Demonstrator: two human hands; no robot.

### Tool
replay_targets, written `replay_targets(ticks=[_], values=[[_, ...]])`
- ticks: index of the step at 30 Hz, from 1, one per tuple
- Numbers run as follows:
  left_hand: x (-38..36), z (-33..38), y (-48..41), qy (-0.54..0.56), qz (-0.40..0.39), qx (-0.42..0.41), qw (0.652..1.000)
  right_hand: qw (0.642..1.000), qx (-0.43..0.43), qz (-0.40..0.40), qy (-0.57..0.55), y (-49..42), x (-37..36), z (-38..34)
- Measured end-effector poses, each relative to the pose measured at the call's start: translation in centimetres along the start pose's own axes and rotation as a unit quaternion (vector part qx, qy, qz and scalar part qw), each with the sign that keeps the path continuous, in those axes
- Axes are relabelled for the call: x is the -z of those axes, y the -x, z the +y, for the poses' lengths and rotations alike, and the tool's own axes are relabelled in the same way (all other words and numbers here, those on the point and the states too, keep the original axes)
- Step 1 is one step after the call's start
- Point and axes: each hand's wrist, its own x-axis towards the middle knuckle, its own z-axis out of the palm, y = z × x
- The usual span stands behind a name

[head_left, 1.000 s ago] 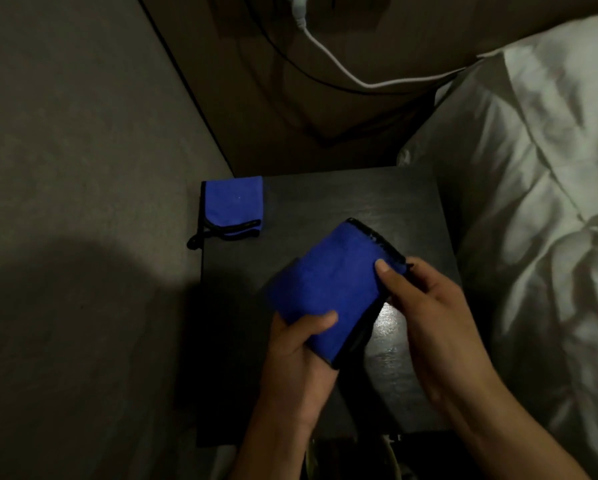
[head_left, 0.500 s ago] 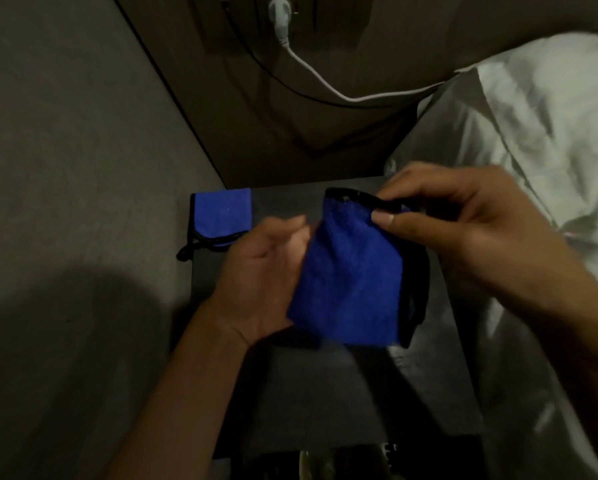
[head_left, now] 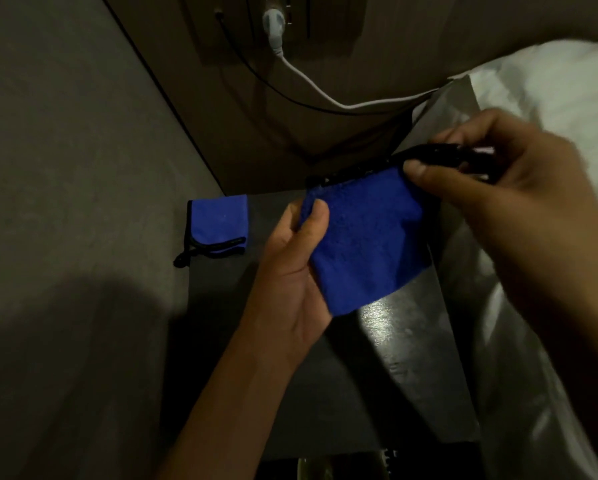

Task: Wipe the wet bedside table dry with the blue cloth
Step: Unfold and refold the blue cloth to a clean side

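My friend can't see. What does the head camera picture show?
Two hands hold a blue cloth up above a dark bedside table: the left hand grips its lower left side, the right hand pinches its black-edged top corner. A second blue cloth lies folded on the table's far left corner, and white bedding sits to the right.

L hand (head_left: 295, 271), R hand (head_left: 505, 199) both up, fingers pinching.

Scene is dimly lit. A glare patch is noted on the bedside table (head_left: 380, 317); a broad shadow is cast across the grey surface (head_left: 82, 341) at lower left. The right hand (head_left: 519, 188) is motion-blurred. Straight lines are bowed near frame edges.
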Motion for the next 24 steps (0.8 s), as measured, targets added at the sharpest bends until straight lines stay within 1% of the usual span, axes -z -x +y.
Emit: replay_targets(ticks=[2, 4, 5, 7, 9, 10, 11, 13, 14, 15, 16, 17, 19, 20, 22, 23, 24], values=[[0.2, -0.2, 0.0, 0.004, -0.006, -0.007, 1.0, 0.989, -0.123, -0.057, -0.06, 0.0, -0.8, 0.7], [0.6, -0.2, -0.1, -0.003, -0.001, -0.007, 1.0, 0.952, -0.245, -0.13, -0.125, -0.4, -2.1, 1.5], [0.8, -0.1, -0.2, -0.01, 0.01, -0.006, 1.0, 0.935, -0.278, -0.155, -0.159, -0.4, -2.4, 1.8], [1.1, 0.2, -0.4, -0.026, 0.055, 0.006, 0.998, 0.908, -0.336, -0.157, -0.197, -0.8, -2.9, 2.3], [1.5, 0.5, -0.6, -0.063, 0.12, 0.025, 0.99, 0.887, -0.361, -0.197, -0.21, -0.6, -2.9, 3.5], [1.8, 0.7, -0.6, -0.098, 0.145, 0.03, 0.984, 0.882, -0.365, -0.217, -0.206, -0.1, -2.8, 3.9], [2.0, 0.9, -0.7, -0.137, 0.156, 0.03, 0.978, 0.885, -0.364, -0.223, -0.188, 0.3, -2.9, 4.4], [2.2, 1.3, -0.7, -0.232, 0.162, 0.021, 0.959, 0.907, -0.348, -0.201, -0.127, 0.4, -3.4, 5.5], [2.4, 1.5, -0.7, -0.292, 0.165, 0.009, 0.942, 0.918, -0.339, -0.177, -0.103, 0.2, -3.8, 5.9], [2.6, 1.6, -0.7, -0.346, 0.169, -0.007, 0.923, 0.928, -0.325, -0.158, -0.094, 0.2, -4.0, 6.3], [2.9, 1.7, -0.6, -0.375, 0.177, -0.019, 0.91, 0.936, -0.308, -0.144, -0.093, 0.2, -4.3, 6.5], [3.2, 1.7, -0.6, -0.38, 0.189, -0.029, 0.905, 0.942, -0.292, -0.134, -0.095, 0.3, -4.5, 6.5], [3.8, 1.3, -0.6, -0.353, 0.207, -0.032, 0.912, 0.944, -0.283, -0.117, -0.121, 0.8, -4.9, 6.9], [4.0, 1.0, -0.5, -0.345, 0.21, -0.026, 0.914, 0.935, -0.3, -0.116, -0.147, 0.9, -5.1, 7.4], [4.7, 0.4, -0.5, -0.363, 0.204, -0.012, 0.909, 0.895, -0.374, -0.136, -0.204, 0.4, -5.5, 8.4], [5.2, 0.1, -0.5, -0.378, 0.196, -0.008, 0.905, 0.871, -0.41, -0.161, -0.217, 0.0, -5.7, 9.0], [5.8, -0.2, -0.7, -0.396, 0.19, -0.006, 0.898, 0.856, -0.431, -0.189, -0.213, -0.4, -5.9, 9.7]])
